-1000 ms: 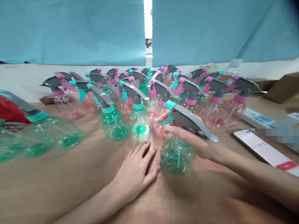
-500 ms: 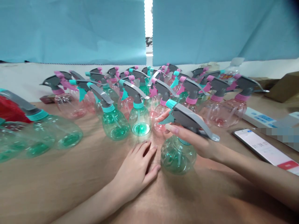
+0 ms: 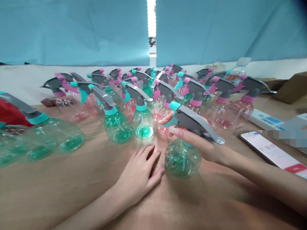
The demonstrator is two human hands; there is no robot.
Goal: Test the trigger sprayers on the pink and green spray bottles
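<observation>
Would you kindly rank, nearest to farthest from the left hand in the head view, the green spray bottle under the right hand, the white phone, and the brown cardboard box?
From the left hand, flat on the table:
1. Green clear-plastic spray bottle, just right of its fingertips, gripped by the right hand.
2. White phone, lying flat, farther right.
3. Brown cardboard box, far right rear.

A right hand (image 3: pixel 203 143) grips the grey trigger head of a green spray bottle (image 3: pixel 182 158) standing on a wooden table (image 3: pixel 72 188); the left hand (image 3: pixel 140 174) lies flat just beside it.
</observation>
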